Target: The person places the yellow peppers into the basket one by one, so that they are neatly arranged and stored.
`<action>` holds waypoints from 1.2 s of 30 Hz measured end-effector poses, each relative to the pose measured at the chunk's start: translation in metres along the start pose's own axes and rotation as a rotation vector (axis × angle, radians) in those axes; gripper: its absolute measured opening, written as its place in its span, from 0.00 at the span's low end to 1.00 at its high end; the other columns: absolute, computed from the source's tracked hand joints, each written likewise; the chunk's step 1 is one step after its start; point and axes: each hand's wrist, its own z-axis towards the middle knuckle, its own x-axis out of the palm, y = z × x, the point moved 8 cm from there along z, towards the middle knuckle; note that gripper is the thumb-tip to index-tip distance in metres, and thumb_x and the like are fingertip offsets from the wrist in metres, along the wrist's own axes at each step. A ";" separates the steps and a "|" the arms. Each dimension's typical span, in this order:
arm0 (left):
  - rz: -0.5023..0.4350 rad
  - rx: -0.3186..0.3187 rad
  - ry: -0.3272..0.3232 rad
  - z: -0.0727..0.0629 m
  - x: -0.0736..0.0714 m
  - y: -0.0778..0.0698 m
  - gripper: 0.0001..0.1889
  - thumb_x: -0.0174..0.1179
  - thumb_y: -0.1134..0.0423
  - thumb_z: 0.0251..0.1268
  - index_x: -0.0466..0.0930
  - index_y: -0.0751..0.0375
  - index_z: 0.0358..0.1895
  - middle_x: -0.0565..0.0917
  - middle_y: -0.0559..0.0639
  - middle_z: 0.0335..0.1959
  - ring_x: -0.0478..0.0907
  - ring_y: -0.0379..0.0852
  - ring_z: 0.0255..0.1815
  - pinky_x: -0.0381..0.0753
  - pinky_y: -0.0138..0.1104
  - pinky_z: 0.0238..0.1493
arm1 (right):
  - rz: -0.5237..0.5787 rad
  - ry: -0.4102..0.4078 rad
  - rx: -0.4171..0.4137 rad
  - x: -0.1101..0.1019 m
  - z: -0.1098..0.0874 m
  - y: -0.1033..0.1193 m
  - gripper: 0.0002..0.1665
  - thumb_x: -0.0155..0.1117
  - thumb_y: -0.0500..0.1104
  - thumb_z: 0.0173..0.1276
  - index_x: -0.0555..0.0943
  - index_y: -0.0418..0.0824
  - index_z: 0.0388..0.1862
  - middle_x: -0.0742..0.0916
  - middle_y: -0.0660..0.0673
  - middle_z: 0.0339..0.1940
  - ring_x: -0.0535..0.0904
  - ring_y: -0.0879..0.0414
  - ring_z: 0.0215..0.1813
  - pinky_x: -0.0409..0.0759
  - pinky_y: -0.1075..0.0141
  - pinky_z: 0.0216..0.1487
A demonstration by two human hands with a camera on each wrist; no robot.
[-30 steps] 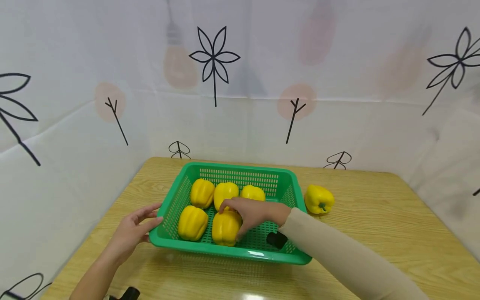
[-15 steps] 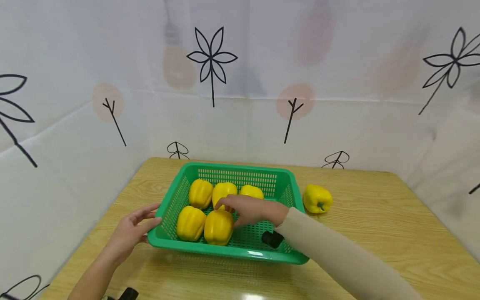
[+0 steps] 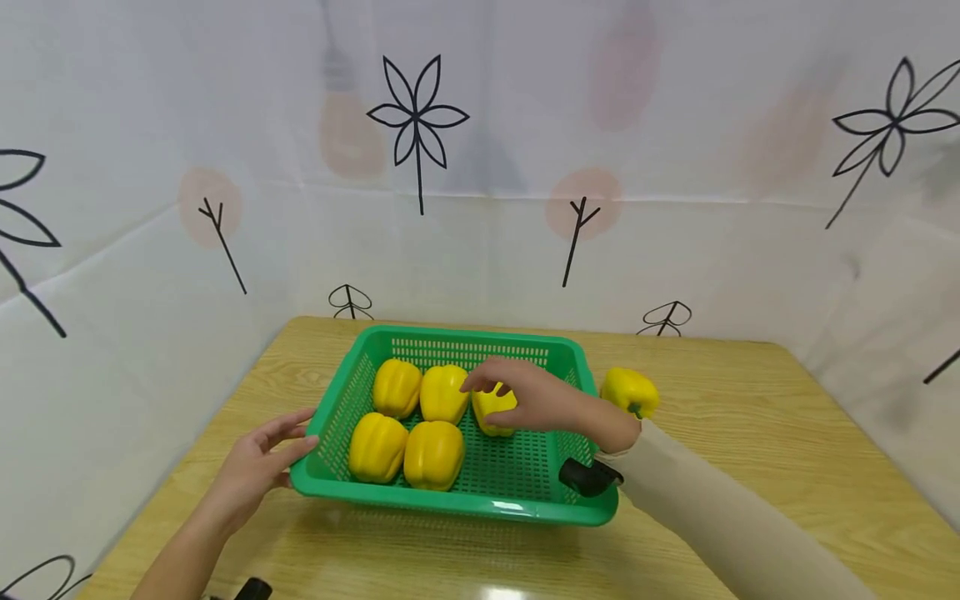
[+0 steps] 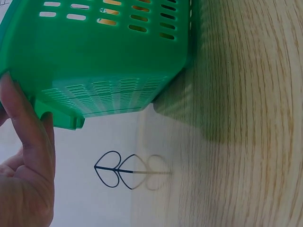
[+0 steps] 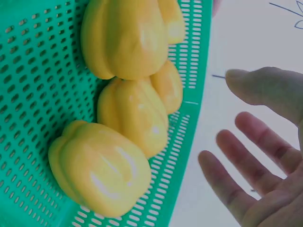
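Note:
A green plastic basket (image 3: 510, 504) holds several yellow bell peppers (image 3: 434, 455) in two rows. My left hand (image 3: 251, 467) grips the basket's left rim; the left wrist view shows fingertips at the rim (image 4: 57, 116). Above the basket's right half is my right hand (image 3: 536, 396), fingers loosely bent and nothing in them. It partly covers the rear right pepper (image 3: 491, 406) in the head view. In the right wrist view this hand (image 5: 260, 165) is apart from the peppers (image 5: 102, 168).
Another yellow bell pepper (image 3: 630, 390) lies on the wooden table (image 3: 750, 433), right of the basket and partly behind my right forearm. A patterned white cloth (image 3: 480, 250) hangs behind and beside the table. Black devices sit at both wrists.
The front pepper under my right hand shifted left against its neighbour and was let go. My right hand then rose and moved back and right. The left hand keeps its place on the rim.

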 end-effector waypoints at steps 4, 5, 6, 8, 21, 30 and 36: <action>-0.001 -0.002 0.002 0.000 0.000 0.001 0.32 0.59 0.56 0.65 0.60 0.62 0.69 0.65 0.62 0.58 0.78 0.43 0.30 0.81 0.37 0.31 | -0.027 -0.086 -0.044 -0.010 -0.010 0.004 0.21 0.69 0.33 0.56 0.78 0.39 0.50 0.80 0.47 0.46 0.75 0.49 0.45 0.78 0.57 0.43; 0.001 -0.002 0.001 0.000 0.000 0.001 0.32 0.59 0.56 0.65 0.60 0.62 0.69 0.65 0.62 0.58 0.78 0.43 0.30 0.81 0.37 0.31 | -0.036 -0.105 -0.053 -0.013 -0.012 0.004 0.20 0.70 0.33 0.56 0.78 0.39 0.49 0.80 0.47 0.45 0.75 0.49 0.45 0.78 0.57 0.43; 0.001 -0.001 0.001 0.000 -0.001 0.000 0.32 0.59 0.56 0.65 0.60 0.63 0.69 0.65 0.62 0.58 0.78 0.43 0.29 0.81 0.37 0.31 | -0.045 -0.121 -0.056 -0.015 -0.015 0.004 0.20 0.70 0.32 0.55 0.78 0.38 0.48 0.80 0.47 0.45 0.75 0.50 0.44 0.78 0.58 0.43; 0.003 0.001 0.001 0.000 -0.001 0.000 0.32 0.59 0.56 0.65 0.60 0.63 0.69 0.65 0.63 0.58 0.78 0.43 0.29 0.81 0.37 0.31 | -0.067 -0.149 -0.063 -0.019 -0.020 0.004 0.20 0.71 0.33 0.55 0.78 0.38 0.47 0.80 0.47 0.45 0.75 0.52 0.43 0.78 0.61 0.42; -0.001 0.005 0.007 -0.001 0.000 -0.001 0.32 0.59 0.57 0.65 0.59 0.63 0.69 0.65 0.62 0.57 0.79 0.43 0.29 0.81 0.37 0.31 | -0.090 -0.255 -0.039 -0.039 -0.049 -0.008 0.20 0.72 0.31 0.52 0.79 0.39 0.45 0.81 0.49 0.45 0.75 0.55 0.47 0.77 0.65 0.43; 0.005 -0.002 0.009 -0.001 0.000 0.000 0.32 0.58 0.56 0.65 0.59 0.63 0.70 0.64 0.63 0.58 0.79 0.43 0.29 0.81 0.37 0.31 | -0.131 -0.314 -0.038 -0.051 -0.073 -0.016 0.22 0.72 0.29 0.50 0.78 0.39 0.44 0.82 0.49 0.43 0.76 0.57 0.45 0.78 0.64 0.42; -0.001 -0.002 0.009 -0.002 0.001 -0.002 0.32 0.58 0.57 0.66 0.59 0.63 0.69 0.64 0.63 0.58 0.79 0.43 0.29 0.81 0.37 0.31 | -0.156 -0.350 -0.017 -0.059 -0.089 -0.025 0.24 0.73 0.29 0.49 0.78 0.39 0.45 0.81 0.51 0.43 0.77 0.54 0.45 0.79 0.57 0.41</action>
